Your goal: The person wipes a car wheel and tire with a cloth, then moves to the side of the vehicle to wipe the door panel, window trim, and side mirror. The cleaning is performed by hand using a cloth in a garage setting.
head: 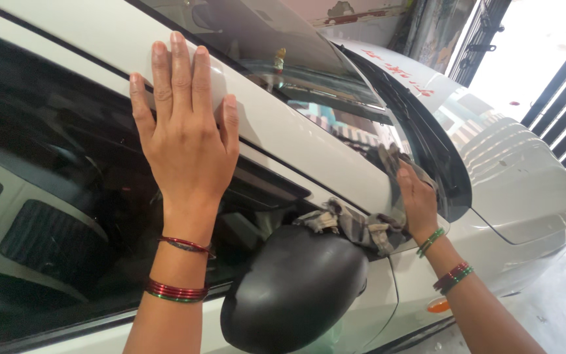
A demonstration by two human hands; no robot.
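Draping lengthwise down the pillar (335, 177), cloth (361, 226) under right hand (419, 200).

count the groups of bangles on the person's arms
4. Left arm: a thin red bangle near the wrist and a red stack lower down. Right arm: a green set at the wrist and a red-and-green set further along. Undersides are hidden.

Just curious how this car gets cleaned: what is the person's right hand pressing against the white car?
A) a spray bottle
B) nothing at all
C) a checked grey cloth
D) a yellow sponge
C: the right hand presses a checked grey cloth onto the white pillar beside the windscreen, just above the black side mirror, while the left hand lies flat and empty on the car body.
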